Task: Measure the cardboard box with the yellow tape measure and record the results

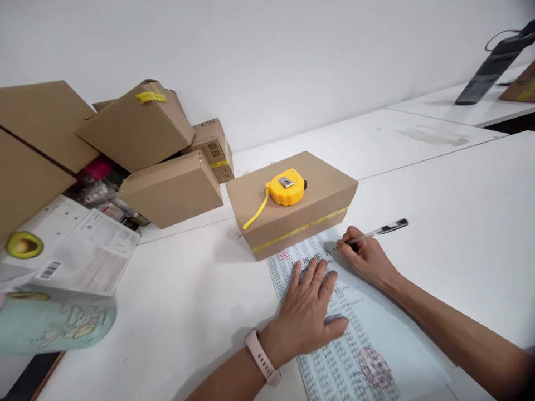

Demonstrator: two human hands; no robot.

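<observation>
My left hand (307,309) lies flat, fingers spread, on a printed sheet of paper (368,328) with a red stamp near its lower end. A pale pink watch sits on that wrist. My right hand (365,256) grips a pen (382,229) with its tip on the top of the sheet. Just behind the paper stands a closed cardboard box (292,209) sealed with yellow tape. A yellow tape measure (286,188) rests on the box lid, its tape end hanging over the front left edge.
A heap of cardboard boxes (137,139) is piled at the back left by the wall. White printed cartons (79,250) with an avocado picture and a pale green can (54,326) lie at the left. A dark tilted object (493,67) stands on the far right table.
</observation>
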